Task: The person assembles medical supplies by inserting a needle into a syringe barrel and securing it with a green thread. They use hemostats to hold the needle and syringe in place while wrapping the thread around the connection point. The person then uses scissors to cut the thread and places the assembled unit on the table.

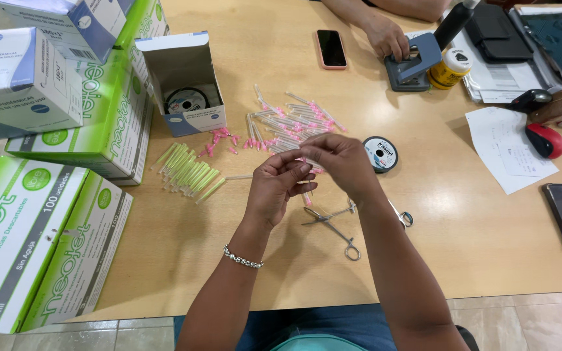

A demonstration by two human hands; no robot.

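Left hand (276, 185): raised over the table (476, 240) at centre; fingertips pinched in a narrow grip, what they hold too small to tell
Right hand (339, 159): at 2 o'clock of the left hand, touching it; fingers curled, grip narrow, on what I cannot tell
Pink needles (294, 123): loose heap on the table at 12 o'clock of the hands; a few strays at 10 o'clock
Green needles (188, 174): bundle at 9 o'clock of the left hand, well apart from it
Spool (380, 154): flat black reel just beside the right hand, at 3 o'clock
Forceps (334, 226): lying open on the table at 6 o'clock of the hands; scissors (403, 218) partly hidden by the right forearm
Open box (183, 84): on its side at 11 o'clock, a second reel inside
Cartons (66, 195): green and white, stacked along the left edge
Other person: a hand (385, 36) at 1 o'clock rests on a punch (414, 62); a phone (332, 49) beside it
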